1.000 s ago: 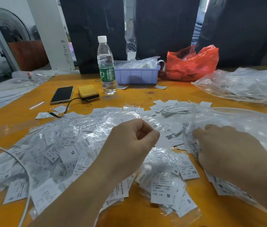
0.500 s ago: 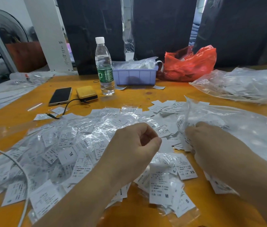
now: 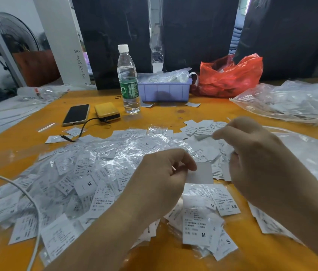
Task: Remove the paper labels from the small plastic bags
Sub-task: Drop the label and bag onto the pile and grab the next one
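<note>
A small plastic bag [image 3: 200,174] is held at its left edge by the left hand [image 3: 162,177], pinched between thumb and curled fingers; the grip is narrow and closed on the bag. The bag is seen pale, flat and blurred, raised above the desk [image 3: 173,116], directly right of that grip and between the two hands.

The right hand [image 3: 252,155] is raised beside the bag's right edge with fingers curled toward it. Whether anything is actually pinched there cannot be told, as the fingertips are hidden behind the hand and blurred.

The step in hand is judged to be the drawing of a paper label out of the held bag. It would be best done with the closed edge kept firmly pinched by the left grip, the open mouth turned toward the right hand, and the label pulled straight outward, so that the thin film is not torn or crumpled.

Below and to the left of the left grip, a wide heap of bagged labels [image 3: 88,173] is spread over the desk: clear, crinkled, glossy sleeves with white printed slips inside, marked XL, M, S and XS. Beyond the right hand, a smaller scatter of loose labels [image 3: 199,128] is noted, white and without sheen. From the size of the heap, the task is judged far from complete.
</note>
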Motion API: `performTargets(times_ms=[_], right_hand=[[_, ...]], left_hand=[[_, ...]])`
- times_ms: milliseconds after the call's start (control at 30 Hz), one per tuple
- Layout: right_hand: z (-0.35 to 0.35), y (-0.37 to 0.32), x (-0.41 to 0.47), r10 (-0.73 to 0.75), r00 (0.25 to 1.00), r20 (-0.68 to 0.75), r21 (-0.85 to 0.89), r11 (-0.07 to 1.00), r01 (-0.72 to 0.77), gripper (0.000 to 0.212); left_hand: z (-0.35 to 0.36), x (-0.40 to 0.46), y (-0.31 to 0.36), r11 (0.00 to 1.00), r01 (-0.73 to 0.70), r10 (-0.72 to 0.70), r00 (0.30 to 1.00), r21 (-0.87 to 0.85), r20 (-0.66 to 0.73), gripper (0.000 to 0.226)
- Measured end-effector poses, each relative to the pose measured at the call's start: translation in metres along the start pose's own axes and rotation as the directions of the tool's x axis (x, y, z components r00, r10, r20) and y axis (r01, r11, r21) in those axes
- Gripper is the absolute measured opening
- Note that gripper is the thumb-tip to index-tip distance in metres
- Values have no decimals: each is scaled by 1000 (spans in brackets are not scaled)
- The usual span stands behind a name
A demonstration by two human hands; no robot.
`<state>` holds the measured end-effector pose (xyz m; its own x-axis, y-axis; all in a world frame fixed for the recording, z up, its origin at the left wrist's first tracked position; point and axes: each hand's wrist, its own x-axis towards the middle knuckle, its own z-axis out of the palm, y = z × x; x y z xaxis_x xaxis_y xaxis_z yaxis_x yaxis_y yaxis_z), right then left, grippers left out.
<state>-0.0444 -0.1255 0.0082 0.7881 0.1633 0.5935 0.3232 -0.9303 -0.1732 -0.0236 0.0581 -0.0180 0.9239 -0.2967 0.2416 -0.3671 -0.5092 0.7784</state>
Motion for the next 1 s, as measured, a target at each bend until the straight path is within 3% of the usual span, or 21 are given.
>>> performTargets(times_ms=[100, 167, 233, 300, 500, 600, 700, 800, 933, 1000], right_hand=[[3, -9, -5, -42, 998, -41, 383, 922, 54, 43], [9, -9, -6, 12, 1000, 25, 659, 751, -26, 40], [11, -14, -6, 48, 990, 131, 849, 511, -137, 32], [12, -16, -5, 86, 981, 172, 922, 336, -191, 25], [9, -16, -1, 122, 958, 259, 954, 122, -273, 31], [7, -15, 1, 105, 944, 312, 948, 27, -317, 35], [6, -13, 1, 132, 933, 334, 942, -1, -337, 37], [8, -11, 1, 199, 930, 310, 942, 65, -328, 34], [10, -10, 1, 224, 922, 316, 930, 118, -348, 32], [10, -9, 1, 183, 913, 364, 920, 82, -383, 32]], left_hand=[[0, 0, 3, 999, -2, 2, 1000, -46, -8, 23], [0, 1, 4, 997, -9, 10, 1000, -76, 13, 18], [-1, 2, 4, 993, -9, 19, 997, -120, 77, 26], [-2, 3, 3, 980, 19, 10, 990, -200, 141, 36], [-2, 5, 1, 936, 108, -40, 978, -335, 203, 51], [-4, 6, 4, 903, 121, -22, 971, -412, 237, 47], [-9, 6, 7, 910, 34, 38, 986, -414, 165, 30], [-14, 6, 5, 902, -17, 46, 997, -432, 57, 17], [-15, 6, 6, 892, -14, 35, 999, -451, 38, 23], [-14, 6, 6, 898, -28, 54, 997, -439, 47, 28]])
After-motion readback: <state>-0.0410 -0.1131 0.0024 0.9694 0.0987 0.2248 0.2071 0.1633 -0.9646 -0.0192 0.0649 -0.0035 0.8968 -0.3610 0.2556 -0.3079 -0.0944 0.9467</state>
